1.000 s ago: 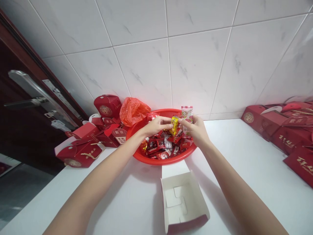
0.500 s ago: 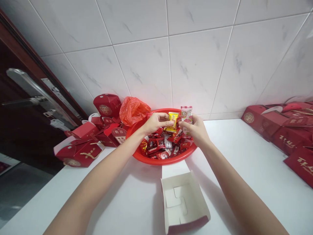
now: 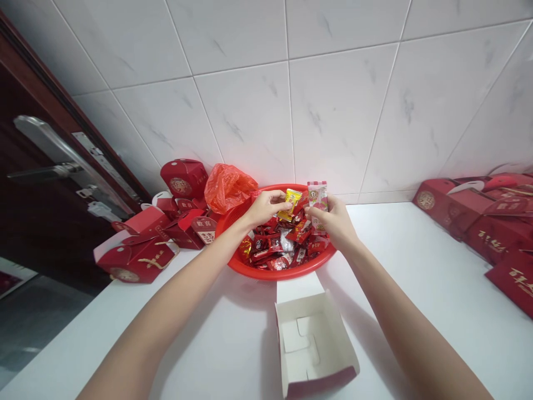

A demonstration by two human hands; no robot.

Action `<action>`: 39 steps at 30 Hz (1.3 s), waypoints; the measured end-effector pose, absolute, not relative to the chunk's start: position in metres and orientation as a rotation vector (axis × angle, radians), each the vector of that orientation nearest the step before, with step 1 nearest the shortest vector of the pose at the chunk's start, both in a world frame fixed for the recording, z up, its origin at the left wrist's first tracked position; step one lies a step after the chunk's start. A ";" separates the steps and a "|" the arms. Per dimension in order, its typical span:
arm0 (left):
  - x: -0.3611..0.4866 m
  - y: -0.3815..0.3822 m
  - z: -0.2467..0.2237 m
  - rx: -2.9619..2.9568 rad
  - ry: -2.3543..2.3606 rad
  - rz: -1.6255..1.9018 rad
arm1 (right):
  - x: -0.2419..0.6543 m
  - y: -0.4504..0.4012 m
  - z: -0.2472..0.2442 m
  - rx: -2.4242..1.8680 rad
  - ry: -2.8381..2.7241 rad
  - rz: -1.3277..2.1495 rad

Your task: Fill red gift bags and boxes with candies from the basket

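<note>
Above the red plastic basin (image 3: 283,273), my left hand (image 3: 267,209) pinches a small yellow wrapped candy (image 3: 290,204), which leans to the right at its top. Beside it, my right hand (image 3: 335,223) grips a pink-and-white candy packet (image 3: 318,206) held upright, thumb across its front. Red, dark and silver wrapped candies (image 3: 278,247) fill the basin beneath both hands. Nearer to me, an open box (image 3: 314,339) with a white inside and red outside stands on the table, its folded bottom showing.
Red gift boxes (image 3: 137,256) are piled at the left, next to a crumpled red plastic bag (image 3: 229,188). More red boxes (image 3: 485,219) lie along the right. A tiled wall (image 3: 341,111) rises behind the white table (image 3: 400,250); a dark door with a metal handle (image 3: 50,150) is at far left.
The yellow candy has tilted in my left hand, its top now leaning right. My right hand and the pink packet have hardly moved.
</note>
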State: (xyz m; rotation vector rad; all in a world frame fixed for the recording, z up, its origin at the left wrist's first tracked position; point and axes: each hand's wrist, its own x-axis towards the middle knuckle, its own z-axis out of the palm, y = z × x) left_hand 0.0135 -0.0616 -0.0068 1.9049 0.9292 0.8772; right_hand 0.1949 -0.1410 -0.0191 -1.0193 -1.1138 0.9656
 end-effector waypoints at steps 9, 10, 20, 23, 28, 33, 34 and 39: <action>0.008 -0.063 -0.006 2.438 1.472 0.711 | 0.195 -0.140 -0.021 -1.048 -1.133 0.949; 0.010 -0.065 -0.005 2.465 1.405 0.574 | 0.196 -0.139 -0.021 -1.057 -1.134 0.945; 0.016 -0.078 -0.005 2.588 1.265 -0.104 | 0.196 -0.138 -0.024 -1.073 -1.146 0.916; 0.014 -0.079 -0.005 2.543 1.268 -0.179 | 0.196 -0.137 -0.024 -1.059 -1.130 0.918; 0.017 -0.078 -0.011 2.582 1.272 -0.199 | 0.195 -0.137 -0.023 -1.038 -1.109 0.940; 0.017 -0.077 -0.012 2.487 1.204 -0.137 | 0.195 -0.138 -0.024 -1.057 -1.114 0.938; 0.016 -0.076 -0.012 2.463 1.179 -0.123 | 0.195 -0.138 -0.024 -1.062 -1.118 0.933; 0.013 -0.071 -0.013 2.397 1.031 0.120 | 0.194 -0.138 -0.022 -1.039 -1.075 0.923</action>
